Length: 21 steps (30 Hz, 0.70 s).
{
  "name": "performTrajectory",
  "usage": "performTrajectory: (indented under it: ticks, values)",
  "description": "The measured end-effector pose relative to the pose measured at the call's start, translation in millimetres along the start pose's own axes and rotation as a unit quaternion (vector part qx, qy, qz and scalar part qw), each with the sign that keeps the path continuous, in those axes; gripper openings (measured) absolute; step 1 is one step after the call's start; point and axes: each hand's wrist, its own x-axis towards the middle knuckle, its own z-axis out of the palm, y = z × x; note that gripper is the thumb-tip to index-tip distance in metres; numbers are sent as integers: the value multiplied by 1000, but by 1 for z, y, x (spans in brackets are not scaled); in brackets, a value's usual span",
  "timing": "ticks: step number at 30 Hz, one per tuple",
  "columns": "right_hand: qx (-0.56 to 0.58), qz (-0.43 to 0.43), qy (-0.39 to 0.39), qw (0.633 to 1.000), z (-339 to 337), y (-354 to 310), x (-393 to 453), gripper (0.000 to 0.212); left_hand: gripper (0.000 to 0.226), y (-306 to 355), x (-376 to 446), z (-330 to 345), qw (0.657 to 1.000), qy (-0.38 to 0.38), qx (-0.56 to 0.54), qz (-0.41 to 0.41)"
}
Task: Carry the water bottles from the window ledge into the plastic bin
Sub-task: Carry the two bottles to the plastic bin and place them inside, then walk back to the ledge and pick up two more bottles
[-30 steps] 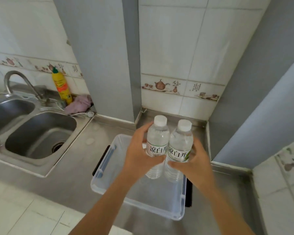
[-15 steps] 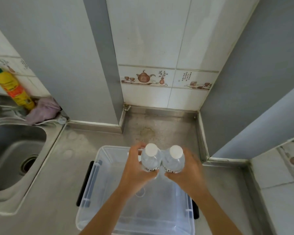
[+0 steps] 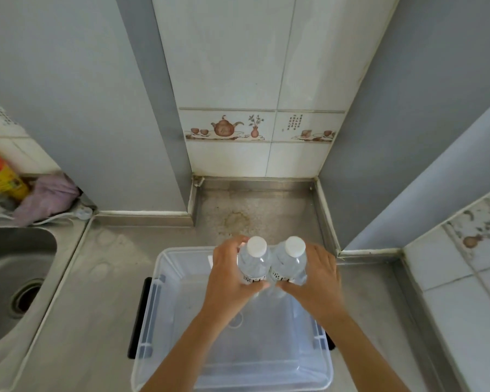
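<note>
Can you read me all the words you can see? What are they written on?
Left bottle: dark print on its white label, half hidden by the left hand; too blurred to read.
Right bottle: small print beside the right hand; too small to read.
Wall tile: columns of tiny writing; unreadable.
Yellow bottle by the sink: red label, blurred.
</note>
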Motion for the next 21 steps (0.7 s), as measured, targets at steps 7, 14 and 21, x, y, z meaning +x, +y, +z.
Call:
performTrajectory:
  ticks: [7, 14, 21]
  values:
    - [-32, -5, 16, 999, -11, 0, -25, 64, 78, -6, -12, -3, 1000, -15, 23, 11]
    - [-106, -22, 168, 980, -44, -6, -76, 42, 52, 42, -25, -16, 965, 90, 201, 141]
    - [-145, 7, 279, 949, -83, 15, -159, 37, 43, 93, -73, 2, 921, 72, 298, 241]
